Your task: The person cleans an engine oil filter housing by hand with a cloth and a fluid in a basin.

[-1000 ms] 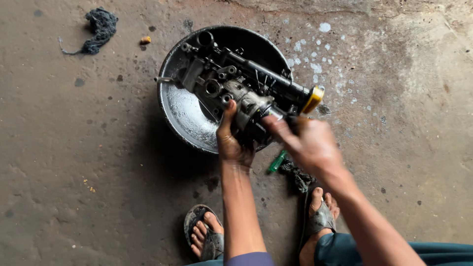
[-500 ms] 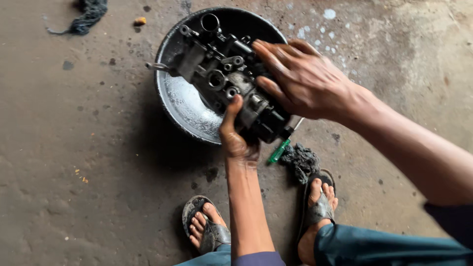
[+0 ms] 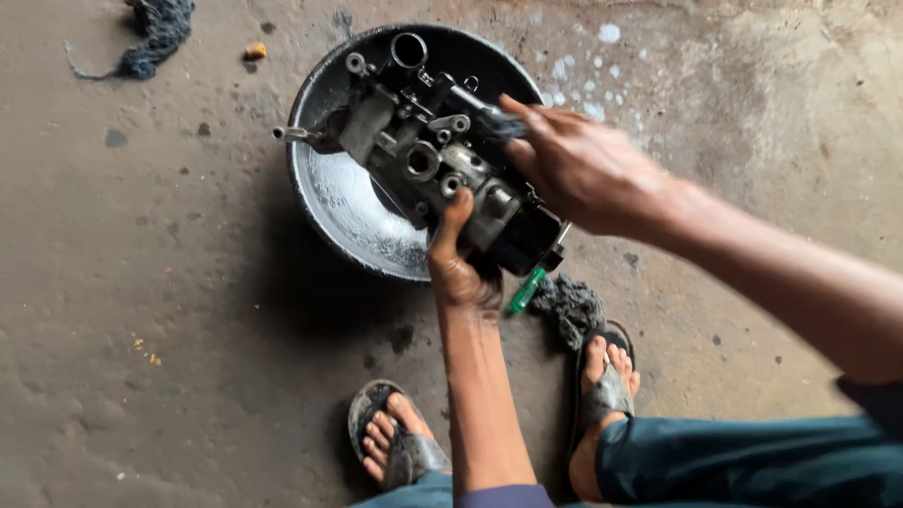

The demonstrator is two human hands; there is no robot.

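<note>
- A stained concrete floor (image 3: 141, 282) carries a round metal basin (image 3: 329, 202).
- A greasy metal pump body (image 3: 437, 174) sits tilted over the basin.
- The left hand (image 3: 461, 268) grasps its lower end.
- The right hand (image 3: 583, 169) clasps a brush (image 3: 489, 118) against it.
- 2 rags (image 3: 155, 33) lie nearby.

left hand (image 3: 461, 273) grips engine part (image 3: 442, 169) over basin (image 3: 329, 198); right hand (image 3: 583, 169) possibly brushing it.

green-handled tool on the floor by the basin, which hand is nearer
Left. The left hand grips the grey metal engine part just beside the green-handled tool; the right hand rests higher on that part, farther away.
</note>
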